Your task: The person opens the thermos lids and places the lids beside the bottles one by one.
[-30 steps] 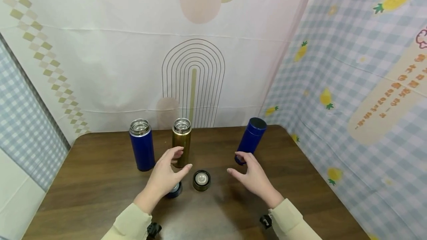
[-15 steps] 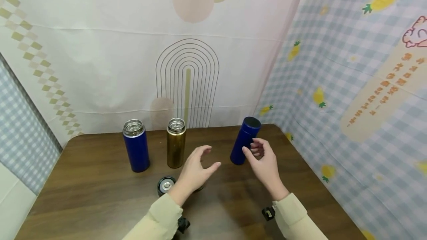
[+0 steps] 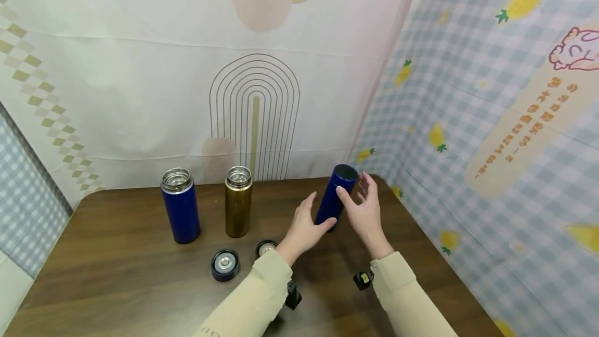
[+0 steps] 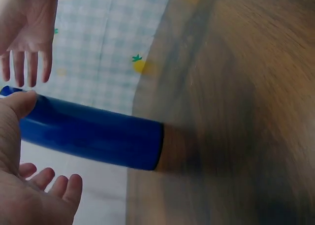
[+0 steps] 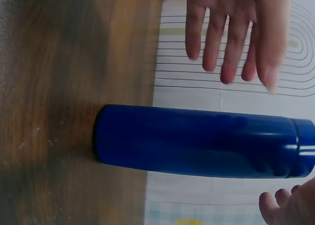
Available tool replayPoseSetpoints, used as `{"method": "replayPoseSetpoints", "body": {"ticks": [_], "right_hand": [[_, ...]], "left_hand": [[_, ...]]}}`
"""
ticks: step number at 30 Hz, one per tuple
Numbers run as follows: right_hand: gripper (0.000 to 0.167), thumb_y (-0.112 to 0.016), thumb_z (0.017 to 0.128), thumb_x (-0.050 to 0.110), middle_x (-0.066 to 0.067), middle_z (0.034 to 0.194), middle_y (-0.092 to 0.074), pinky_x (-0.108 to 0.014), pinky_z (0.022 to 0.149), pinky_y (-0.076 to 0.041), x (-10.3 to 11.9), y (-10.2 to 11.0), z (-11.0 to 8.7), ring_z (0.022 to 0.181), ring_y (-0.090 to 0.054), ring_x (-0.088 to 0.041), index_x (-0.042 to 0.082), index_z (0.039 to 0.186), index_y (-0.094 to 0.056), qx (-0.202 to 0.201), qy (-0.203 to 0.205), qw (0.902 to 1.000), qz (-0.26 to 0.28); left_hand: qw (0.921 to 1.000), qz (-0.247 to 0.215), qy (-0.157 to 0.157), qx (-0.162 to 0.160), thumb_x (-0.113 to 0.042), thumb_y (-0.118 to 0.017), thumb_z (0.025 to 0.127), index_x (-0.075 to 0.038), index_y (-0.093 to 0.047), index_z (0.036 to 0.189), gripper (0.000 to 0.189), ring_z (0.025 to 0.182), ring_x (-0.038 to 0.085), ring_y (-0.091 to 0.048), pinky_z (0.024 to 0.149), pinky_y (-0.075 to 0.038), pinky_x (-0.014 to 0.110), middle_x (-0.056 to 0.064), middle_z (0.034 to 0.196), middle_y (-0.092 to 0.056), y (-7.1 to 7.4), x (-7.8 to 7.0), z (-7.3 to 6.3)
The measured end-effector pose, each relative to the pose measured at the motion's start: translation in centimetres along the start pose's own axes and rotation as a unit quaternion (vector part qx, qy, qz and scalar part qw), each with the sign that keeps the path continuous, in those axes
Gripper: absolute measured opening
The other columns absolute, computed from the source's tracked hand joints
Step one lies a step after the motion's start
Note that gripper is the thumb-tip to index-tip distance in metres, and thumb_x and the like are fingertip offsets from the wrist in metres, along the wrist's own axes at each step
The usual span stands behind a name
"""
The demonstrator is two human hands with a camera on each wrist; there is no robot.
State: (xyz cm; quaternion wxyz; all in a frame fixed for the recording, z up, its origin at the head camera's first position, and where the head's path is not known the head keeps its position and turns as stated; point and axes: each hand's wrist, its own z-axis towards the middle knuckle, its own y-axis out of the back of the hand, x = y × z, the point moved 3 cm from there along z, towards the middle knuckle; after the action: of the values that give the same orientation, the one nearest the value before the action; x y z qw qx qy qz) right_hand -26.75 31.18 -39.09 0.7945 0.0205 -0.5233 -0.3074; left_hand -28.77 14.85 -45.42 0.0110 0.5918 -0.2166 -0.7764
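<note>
A capped blue thermos bottle (image 3: 332,196) stands on the table at the right, between my two hands. My left hand (image 3: 305,230) is at its left side, fingers spread and thumb in front of its lower part. At its right, near the lid, my right hand (image 3: 366,212) has its fingers loosely bent and its thumb before the bottle. In the right wrist view a gap shows between the bottle (image 5: 197,141) and both hands. The left wrist view shows the left thumb (image 4: 22,103) overlapping the upper bottle (image 4: 98,131); contact there is unclear.
An uncapped blue bottle (image 3: 181,212) and an uncapped gold bottle (image 3: 237,209) stand at the left of the wooden table (image 3: 117,274). Two lids lie in front: a dark blue one (image 3: 225,264) and another (image 3: 265,247) partly hidden by the left sleeve. Cloth hangs behind and at the sides.
My left hand has moved right, from before the gold bottle to the capped blue bottle. My right hand has risen along that bottle toward its lid. The view has swung slightly right.
</note>
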Motion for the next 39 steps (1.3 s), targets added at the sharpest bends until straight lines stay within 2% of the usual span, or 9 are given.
{"method": "replayPoseSetpoints", "body": {"ticks": [5, 11, 13, 18, 22, 27, 30, 35, 39], "right_hand": [[0.086, -0.071, 0.087, 0.035, -0.015, 0.153, -0.028, -0.044, 0.111, -0.028, 0.5, -0.8, 0.0, 0.139, -0.032, -0.027, 0.013, 0.153, -0.019, 0.042, -0.035, 0.9978, 0.037], [0.082, -0.071, 0.088, 0.021, -0.024, 0.147, -0.033, -0.05, 0.109, -0.03, 3.7, -1.3, -0.8, 0.135, -0.037, -0.035, 0.003, 0.15, -0.02, 0.058, -0.032, 0.9963, 0.056], [0.081, -0.071, 0.088, 0.02, -0.025, 0.143, -0.036, -0.051, 0.108, -0.032, 4.2, -1.4, -0.9, 0.132, -0.04, -0.036, 0.001, 0.149, -0.021, 0.054, -0.029, 0.9968, 0.051], [0.075, -0.074, 0.086, 0.029, -0.018, 0.133, -0.038, -0.047, 0.105, -0.037, 2.6, -2.1, -0.3, 0.122, -0.045, -0.031, 0.004, 0.145, -0.036, 0.046, -0.039, 0.9973, 0.042], [0.068, -0.079, 0.079, 0.04, -0.01, 0.127, -0.041, -0.043, 0.099, -0.044, 1.4, -2.5, 0.0, 0.116, -0.047, -0.025, 0.009, 0.133, -0.051, 0.033, -0.037, 0.9985, 0.023], [0.065, -0.082, 0.076, 0.041, -0.009, 0.119, -0.047, -0.04, 0.092, -0.049, 1.7, -2.4, -0.5, 0.108, -0.053, -0.024, 0.009, 0.126, -0.057, 0.006, 0.002, 0.9998, 0.02], [0.059, -0.081, 0.076, 0.04, -0.005, 0.114, -0.051, -0.033, 0.086, -0.052, 1.9, -2.0, -1.0, 0.102, -0.056, -0.02, 0.011, 0.123, -0.06, -0.012, 0.018, 0.9996, 0.017], [0.047, -0.079, 0.081, 0.03, -0.004, 0.11, -0.057, -0.021, 0.08, -0.052, 3.8, -1.1, -1.8, 0.093, -0.059, -0.016, 0.01, 0.12, -0.062, -0.017, 0.026, 0.9983, 0.051], [0.041, -0.076, 0.084, 0.017, -0.009, 0.105, -0.061, -0.018, 0.071, -0.05, 7.5, -0.5, -3.2, 0.083, -0.057, -0.017, 0.004, 0.12, -0.062, -0.005, 0.016, 0.9973, 0.072]], "left_hand": [[0.999, -0.01, -0.007, 0.043, -0.049, -0.067, 0.087, -0.021, -0.012, 0.156, 0.093, 0.139, 0.029, -0.029, 0.107, -0.032, 0.052, 0.01, 0.155, -0.027, -0.5, 0.1, 0.7], [0.9961, -0.036, 0.0, 0.081, -0.044, -0.067, 0.088, -0.026, -0.009, 0.156, 0.091, 0.139, 0.032, -0.028, 0.108, -0.029, 0.055, 0.011, 0.156, -0.024, 0.4, 0.8, 1.0], [0.9962, -0.031, 0.003, 0.081, -0.046, -0.067, 0.088, -0.026, -0.011, 0.156, 0.09, 0.141, 0.033, -0.022, 0.108, -0.026, 0.057, 0.009, 0.157, -0.022, 0.7, 1.0, 1.0], [0.997, -0.022, -0.014, 0.072, -0.046, -0.068, 0.088, -0.025, -0.018, 0.156, 0.086, 0.143, 0.033, -0.016, 0.108, -0.023, 0.059, 0.003, 0.156, -0.023, 1.1, 0.9, 0.6], [0.997, -0.033, -0.026, 0.065, -0.043, -0.07, 0.087, -0.03, -0.022, 0.154, 0.083, 0.139, 0.028, -0.026, 0.107, -0.029, 0.054, 0.0, 0.154, -0.027, 1.2, 1.1, 0.2], [0.9955, -0.047, -0.038, 0.073, -0.037, -0.072, 0.087, -0.026, -0.021, 0.154, 0.085, 0.133, 0.024, -0.038, 0.105, -0.036, 0.045, 0.003, 0.152, -0.029, 1.2, 0.8, -0.5], [0.9957, -0.03, -0.033, 0.082, -0.039, -0.072, 0.087, -0.027, -0.018, 0.154, 0.087, 0.132, 0.023, -0.04, 0.104, -0.038, 0.045, 0.003, 0.153, -0.027, 1.4, 0.2, -1.0], [0.9969, 0.006, -0.048, 0.062, -0.043, -0.072, 0.084, -0.034, -0.017, 0.153, 0.089, 0.127, 0.019, -0.043, 0.102, -0.039, 0.045, -0.003, 0.149, -0.033, 2.1, -1.3, -2.0], [0.9967, 0.009, -0.071, 0.039, -0.045, -0.075, 0.081, -0.035, -0.021, 0.15, 0.088, 0.119, 0.014, -0.049, 0.099, -0.043, 0.043, -0.006, 0.14, -0.042, 3.2, -2.5, -3.3]]}}
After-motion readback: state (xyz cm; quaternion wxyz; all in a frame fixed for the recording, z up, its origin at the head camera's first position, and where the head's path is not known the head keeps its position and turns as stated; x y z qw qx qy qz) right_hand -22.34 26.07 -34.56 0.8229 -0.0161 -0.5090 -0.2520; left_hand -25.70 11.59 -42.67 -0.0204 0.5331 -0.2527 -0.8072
